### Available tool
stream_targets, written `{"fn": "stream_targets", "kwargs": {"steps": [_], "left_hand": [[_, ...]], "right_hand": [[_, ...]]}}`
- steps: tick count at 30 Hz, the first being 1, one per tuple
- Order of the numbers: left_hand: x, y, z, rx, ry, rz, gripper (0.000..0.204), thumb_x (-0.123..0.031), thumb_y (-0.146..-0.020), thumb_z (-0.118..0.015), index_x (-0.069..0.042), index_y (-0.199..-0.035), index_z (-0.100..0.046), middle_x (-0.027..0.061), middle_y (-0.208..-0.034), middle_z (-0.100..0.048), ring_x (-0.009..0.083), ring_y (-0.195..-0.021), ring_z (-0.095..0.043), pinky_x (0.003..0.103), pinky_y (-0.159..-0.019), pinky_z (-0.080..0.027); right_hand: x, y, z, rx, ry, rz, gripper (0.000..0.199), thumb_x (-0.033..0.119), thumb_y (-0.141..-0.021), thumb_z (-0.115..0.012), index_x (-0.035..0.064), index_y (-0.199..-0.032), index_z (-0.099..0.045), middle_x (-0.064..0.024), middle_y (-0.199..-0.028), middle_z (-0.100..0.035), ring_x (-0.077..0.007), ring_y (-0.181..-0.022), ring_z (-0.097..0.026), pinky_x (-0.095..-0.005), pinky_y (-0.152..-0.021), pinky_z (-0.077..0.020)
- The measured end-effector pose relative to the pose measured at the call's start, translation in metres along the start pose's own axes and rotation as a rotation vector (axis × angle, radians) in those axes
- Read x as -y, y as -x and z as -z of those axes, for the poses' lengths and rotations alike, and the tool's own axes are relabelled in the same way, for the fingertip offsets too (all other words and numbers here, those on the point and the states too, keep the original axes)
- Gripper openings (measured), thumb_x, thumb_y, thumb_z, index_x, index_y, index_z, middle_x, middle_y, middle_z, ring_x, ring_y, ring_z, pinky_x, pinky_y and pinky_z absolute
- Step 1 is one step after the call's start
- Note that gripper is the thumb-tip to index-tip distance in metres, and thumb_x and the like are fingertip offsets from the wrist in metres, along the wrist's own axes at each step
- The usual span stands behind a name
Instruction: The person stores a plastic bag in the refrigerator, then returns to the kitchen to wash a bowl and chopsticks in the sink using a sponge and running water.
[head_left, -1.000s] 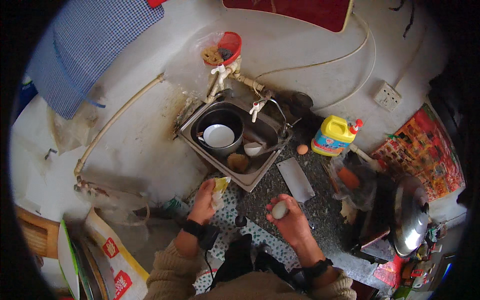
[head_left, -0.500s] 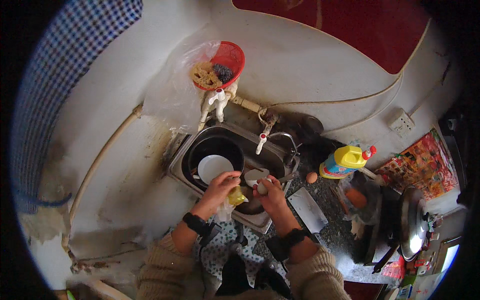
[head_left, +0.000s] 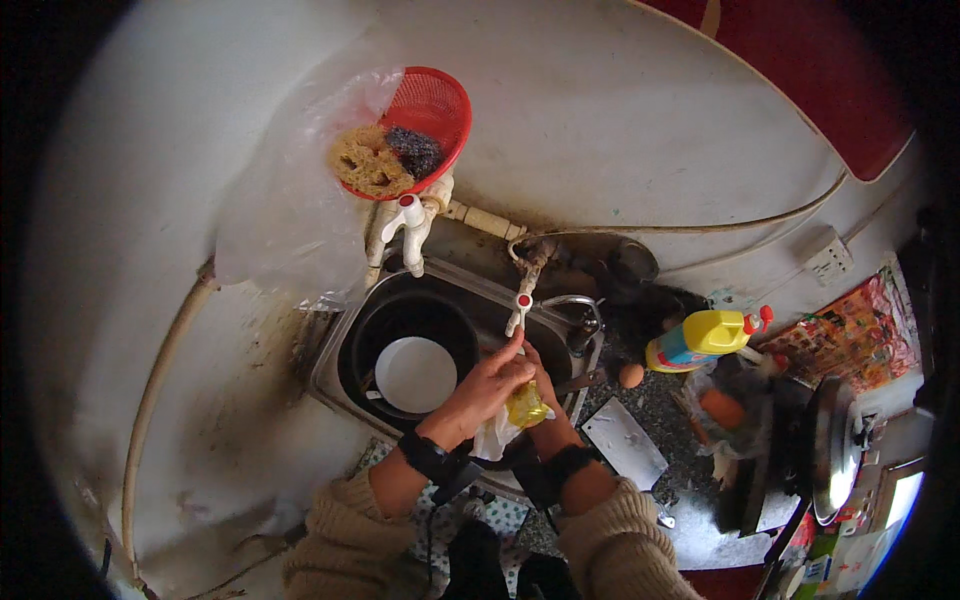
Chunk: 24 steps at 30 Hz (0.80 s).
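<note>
Both hands have moved up the frame since half a second ago, from the sink's front side to just below the small white tap (head_left: pixel 518 312).

Left hand (head_left: pixel 485 392): index finger stretched to the spout, contact uncertain; remaining fingers curled over the yellow-and-white wrapper (head_left: pixel 522 408), which hangs right of centre. Right hand (head_left: pixel 543 380): largely masked by the left; I cannot tell its opening or hold. I judge the work has shifted to the tap. Tight on the left: the dark pot (head_left: pixel 462 328) with its white bowl (head_left: pixel 415 374). Right, beyond the sink (head_left: pixel 324 378) rim, I note the cleaver (head_left: pixel 625 440) and brown egg (head_left: pixel 631 376). Most room I find lies back toward the lower frame.
</note>
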<state>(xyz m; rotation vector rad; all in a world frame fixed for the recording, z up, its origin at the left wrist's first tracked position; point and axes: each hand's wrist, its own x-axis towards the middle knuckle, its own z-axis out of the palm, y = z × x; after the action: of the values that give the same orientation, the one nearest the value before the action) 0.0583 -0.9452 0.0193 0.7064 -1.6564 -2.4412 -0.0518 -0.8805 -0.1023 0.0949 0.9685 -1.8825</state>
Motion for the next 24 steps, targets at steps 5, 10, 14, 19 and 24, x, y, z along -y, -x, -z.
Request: {"fn": "stream_targets", "kwargs": {"steps": [5, 10, 14, 19, 24], "left_hand": [[0.016, -0.019, 0.0, 0.013, -0.044, -0.072, 0.06, -0.016, -0.095, -0.056, -0.013, -0.148, -0.028, 0.0026, -0.132, -0.047, 0.007, -0.109, -0.047, 0.023, -0.092, -0.04], [0.008, -0.021, -0.001, 0.094, 0.111, -0.031, 0.056, -0.018, -0.096, -0.054, -0.007, -0.146, -0.032, 0.0033, -0.136, -0.046, 0.0082, -0.113, -0.048, 0.024, -0.095, -0.039], [0.034, -0.029, 0.015, -0.007, 0.148, -0.063, 0.051, -0.025, -0.094, -0.056, -0.003, -0.138, -0.043, 0.0008, -0.112, -0.054, 0.0101, -0.106, -0.052, 0.024, -0.093, -0.039], [0.024, -0.026, 0.012, 0.101, 0.251, 0.036, 0.048, -0.027, -0.095, -0.053, -0.005, -0.136, -0.045, 0.0052, -0.119, -0.056, 0.0121, -0.102, -0.057, 0.026, -0.084, -0.048], [0.009, -0.027, 0.008, 0.066, 0.382, 0.113, 0.044, -0.026, -0.096, -0.05, -0.007, -0.135, -0.047, 0.0033, -0.112, -0.059, 0.0118, -0.093, -0.059, 0.026, -0.075, -0.05]], "right_hand": [[-0.005, -0.012, -0.002, 0.148, -0.119, -0.011, 0.04, 0.021, -0.089, -0.057, 0.009, -0.125, -0.044, -0.0095, -0.1, -0.058, -0.0228, -0.086, -0.061, -0.0346, -0.075, -0.0511], [0.004, 0.007, -0.026, 0.029, -0.05, 0.111, 0.03, 0.034, -0.096, -0.049, 0.0102, -0.113, -0.049, -0.0053, -0.093, -0.055, -0.0199, -0.086, -0.056, -0.0309, -0.077, -0.0482], [-0.009, -0.022, -0.015, 0.151, 0.036, 0.112, 0.03, 0.035, -0.093, -0.054, 0.0104, -0.111, -0.05, -0.0054, -0.095, -0.055, -0.0191, -0.087, -0.056, -0.0309, -0.077, -0.0482], [-0.013, -0.083, 0.052, 0.215, 0.106, -0.05, 0.037, 0.022, -0.083, -0.066, 0.0103, -0.116, -0.051, -0.003, -0.088, -0.064, -0.017, -0.076, -0.06, -0.0304, -0.064, -0.0497], [-0.033, -0.068, 0.056, 0.232, -0.09, -0.147, 0.034, 0.022, -0.086, -0.062, 0.0098, -0.117, -0.052, -0.0037, -0.095, -0.063, -0.0176, -0.084, -0.06, -0.0307, -0.07, -0.0491]]}}
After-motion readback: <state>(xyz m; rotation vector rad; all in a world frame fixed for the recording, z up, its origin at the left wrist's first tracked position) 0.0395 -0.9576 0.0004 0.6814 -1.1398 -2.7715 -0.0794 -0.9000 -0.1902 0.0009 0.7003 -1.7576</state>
